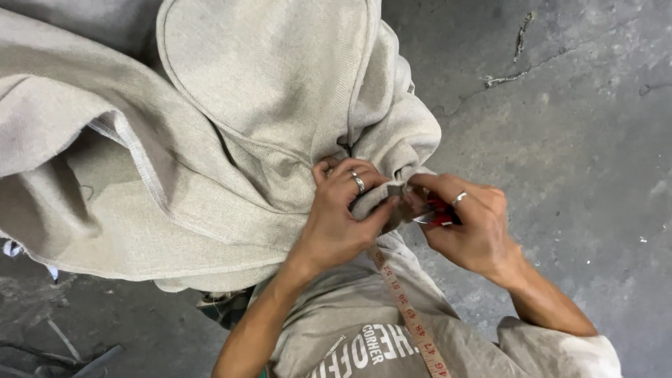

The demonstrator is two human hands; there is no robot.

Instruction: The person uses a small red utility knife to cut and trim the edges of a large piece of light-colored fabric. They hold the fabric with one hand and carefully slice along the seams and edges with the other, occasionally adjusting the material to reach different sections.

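A large beige woven fabric cover (210,140) with stitched seams fills the left side. At its lower right corner, the left hand (339,217) pinches a fold of it. Just right of this, the right hand (469,224) grips small red-handled snips (435,212) touching the fold. A tan measuring tape (409,315) hangs below the cover.

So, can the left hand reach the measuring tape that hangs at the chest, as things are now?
Probably yes. The left hand pinches the beige fabric just above the measuring tape, and nothing lies between them. It would have to release the fabric first.
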